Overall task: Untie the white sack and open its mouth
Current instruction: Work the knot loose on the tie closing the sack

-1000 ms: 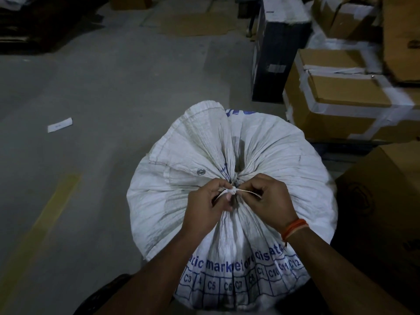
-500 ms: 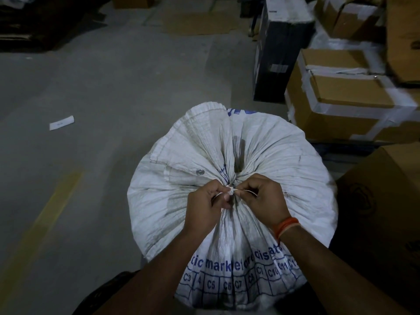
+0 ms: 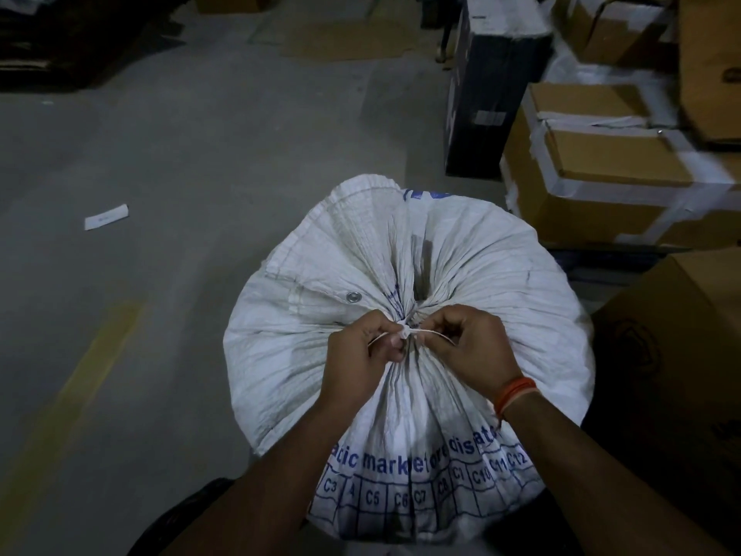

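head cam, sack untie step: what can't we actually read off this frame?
- Knot, head view: too small, half covered by the fingers; how loose it is cannot be told.
- White sack contents: hidden by the gathered, closed fabric.
- Blue print: words broken by folds and both forearms.
- Paper slip on the floor: writing too small.
- Left hand, right hand: both pinch the string.

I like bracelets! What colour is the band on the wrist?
Orange. The wristband on the right wrist shows best in the head view.
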Motion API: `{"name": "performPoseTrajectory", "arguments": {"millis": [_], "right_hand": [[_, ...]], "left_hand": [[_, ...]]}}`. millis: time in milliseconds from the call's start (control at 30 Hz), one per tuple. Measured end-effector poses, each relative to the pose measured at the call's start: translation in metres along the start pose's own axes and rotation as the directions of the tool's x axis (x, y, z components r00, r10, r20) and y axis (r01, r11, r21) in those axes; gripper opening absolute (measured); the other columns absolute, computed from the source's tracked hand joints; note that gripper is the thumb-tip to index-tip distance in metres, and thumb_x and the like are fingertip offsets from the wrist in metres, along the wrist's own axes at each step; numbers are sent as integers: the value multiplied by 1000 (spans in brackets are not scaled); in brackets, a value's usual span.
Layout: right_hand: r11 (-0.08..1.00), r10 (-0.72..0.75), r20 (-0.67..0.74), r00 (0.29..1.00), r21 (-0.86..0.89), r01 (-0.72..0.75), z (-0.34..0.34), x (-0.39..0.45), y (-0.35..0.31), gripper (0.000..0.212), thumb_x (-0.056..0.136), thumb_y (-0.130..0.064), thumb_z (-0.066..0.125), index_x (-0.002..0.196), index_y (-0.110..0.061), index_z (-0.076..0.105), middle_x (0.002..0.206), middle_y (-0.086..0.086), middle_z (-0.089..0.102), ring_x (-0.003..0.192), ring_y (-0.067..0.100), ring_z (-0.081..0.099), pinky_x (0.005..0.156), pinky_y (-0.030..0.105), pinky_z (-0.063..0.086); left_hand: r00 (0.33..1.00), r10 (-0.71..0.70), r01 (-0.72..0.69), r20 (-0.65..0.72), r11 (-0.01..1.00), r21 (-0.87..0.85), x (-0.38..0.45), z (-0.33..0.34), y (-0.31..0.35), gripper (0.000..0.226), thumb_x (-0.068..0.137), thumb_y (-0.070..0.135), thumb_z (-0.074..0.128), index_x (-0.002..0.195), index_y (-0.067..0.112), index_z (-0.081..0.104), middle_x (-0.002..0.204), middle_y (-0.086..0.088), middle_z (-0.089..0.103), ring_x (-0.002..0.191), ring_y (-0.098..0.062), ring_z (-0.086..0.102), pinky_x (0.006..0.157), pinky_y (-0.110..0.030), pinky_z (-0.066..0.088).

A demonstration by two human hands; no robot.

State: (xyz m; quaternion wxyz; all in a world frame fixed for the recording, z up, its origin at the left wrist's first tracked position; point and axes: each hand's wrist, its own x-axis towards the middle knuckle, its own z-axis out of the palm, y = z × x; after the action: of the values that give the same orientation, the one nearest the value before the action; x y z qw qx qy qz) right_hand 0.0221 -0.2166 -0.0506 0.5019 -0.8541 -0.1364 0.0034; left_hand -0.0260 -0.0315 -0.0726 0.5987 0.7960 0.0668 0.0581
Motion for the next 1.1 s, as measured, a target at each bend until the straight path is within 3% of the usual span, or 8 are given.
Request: {"name": "performPoseTrajectory", "arguments": {"millis": [133,333,567,867,1100], "right_hand": [[998,-33,-24,999,-48,32,-1,-1,4,7,78,-14,86,79,-14,79,76,-4,69,71,7,65,64,15,49],[999,-30,-41,999,-43,28,8,0,4,8,79,-11,85,76,-13,78,73,-13,62,70,-1,62,64,8,44],[997,-47,-26,999,-56,46,12,-1,3,7,79,-10,84,76,-13,79,74,-12,63,71,3,64,64,8,44],[994,-72,-26,997,-90,69,11,1,2,7,79,-12,84,77,-15,79,74,-10,65,71,5,63,63,7,43],[995,-78,0,997,-59,78,-3,3,5,9,78,-16,87,86,-14,81,79,-5,69,69,8,66,64,17,53]], "left_hand": [[1000,-24,25,19,998,-49,1,0,-1,4,95,8,72,93,10,72,79,-5,79,70,-20,78,74,-39,64],[999,-31,33,24,997,-70,2,-1,-5,9,95,8,72,90,16,73,78,-3,79,68,-22,78,75,-48,65],[999,-6,8,38,999,-43,0,2,-3,16,96,6,70,89,20,73,79,-6,78,70,-26,77,73,-56,64],[999,10,-10,30,1000,12,1,-1,2,11,96,7,70,91,16,74,78,-5,79,68,-21,78,74,-48,65],[999,42,-43,12,997,59,2,-4,8,11,94,5,73,92,16,76,80,0,80,70,-11,78,72,-28,63]]}}
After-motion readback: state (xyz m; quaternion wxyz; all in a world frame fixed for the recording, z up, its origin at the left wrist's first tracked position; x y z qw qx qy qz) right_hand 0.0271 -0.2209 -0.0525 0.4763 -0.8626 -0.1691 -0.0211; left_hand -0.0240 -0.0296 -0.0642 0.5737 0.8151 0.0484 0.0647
